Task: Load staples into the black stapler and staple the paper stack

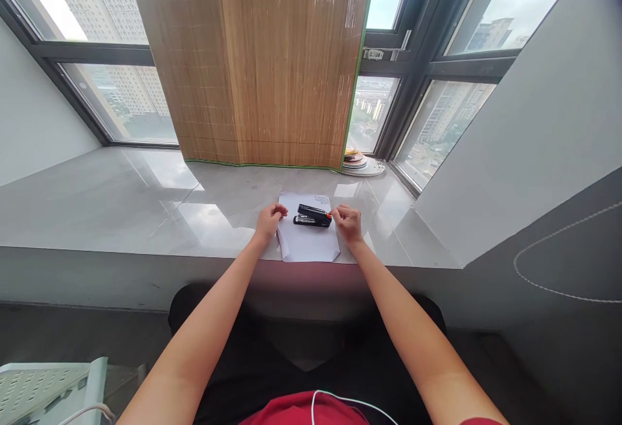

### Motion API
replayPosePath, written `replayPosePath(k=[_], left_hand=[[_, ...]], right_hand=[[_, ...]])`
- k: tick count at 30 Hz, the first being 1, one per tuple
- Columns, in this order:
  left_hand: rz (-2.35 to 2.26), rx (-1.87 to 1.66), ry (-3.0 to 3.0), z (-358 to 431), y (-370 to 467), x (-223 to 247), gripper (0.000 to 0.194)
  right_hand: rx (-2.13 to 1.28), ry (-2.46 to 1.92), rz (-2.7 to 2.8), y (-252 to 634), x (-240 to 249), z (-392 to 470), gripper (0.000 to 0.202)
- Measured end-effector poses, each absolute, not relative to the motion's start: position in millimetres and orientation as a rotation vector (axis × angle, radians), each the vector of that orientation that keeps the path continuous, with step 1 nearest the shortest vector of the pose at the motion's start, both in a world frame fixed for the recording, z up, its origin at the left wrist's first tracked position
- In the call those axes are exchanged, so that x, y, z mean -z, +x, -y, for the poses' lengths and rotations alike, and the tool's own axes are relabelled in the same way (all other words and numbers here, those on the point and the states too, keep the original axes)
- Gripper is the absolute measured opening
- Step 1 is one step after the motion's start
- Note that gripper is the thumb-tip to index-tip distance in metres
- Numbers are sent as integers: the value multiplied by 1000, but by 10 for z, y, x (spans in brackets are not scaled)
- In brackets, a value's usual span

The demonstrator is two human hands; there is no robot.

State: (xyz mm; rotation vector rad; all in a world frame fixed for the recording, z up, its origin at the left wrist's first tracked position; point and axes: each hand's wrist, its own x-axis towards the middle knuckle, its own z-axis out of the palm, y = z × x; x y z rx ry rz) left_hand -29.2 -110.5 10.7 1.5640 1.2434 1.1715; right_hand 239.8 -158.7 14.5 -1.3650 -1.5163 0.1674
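Note:
A black stapler (pixel 312 216) lies on white sheets of paper (pixel 311 243), its top arm raised at an angle from its base. A small orange part (pixel 329 216) shows at the stapler's right end. My right hand (pixel 348 221) is closed beside that end, fingertips against or very near the orange part; whatever is between them is hidden. At the paper's left edge, my left hand (pixel 269 221) has loosely curled fingers with a gap between them and the thumb. Whether it touches the paper I cannot tell. Small dark print marks the paper's upper right corner.
The paper rests near the front edge of a glossy grey tiled sill (pixel 218 218). Behind it hangs a bamboo blind (pixel 286 68). Stacked plates (pixel 362 164) stand by the window corner. A white perforated plastic item (pixel 48 386) is at the lower left. A white cord (pixel 357 402) crosses the red shirt.

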Motion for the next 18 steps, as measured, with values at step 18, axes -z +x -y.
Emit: replayPosePath(k=[18], left_hand=[[-1217, -1273, 1422, 992, -292, 27, 45]], right_hand=[[-263, -1322, 1496, 2364, -142, 1558, 35]])
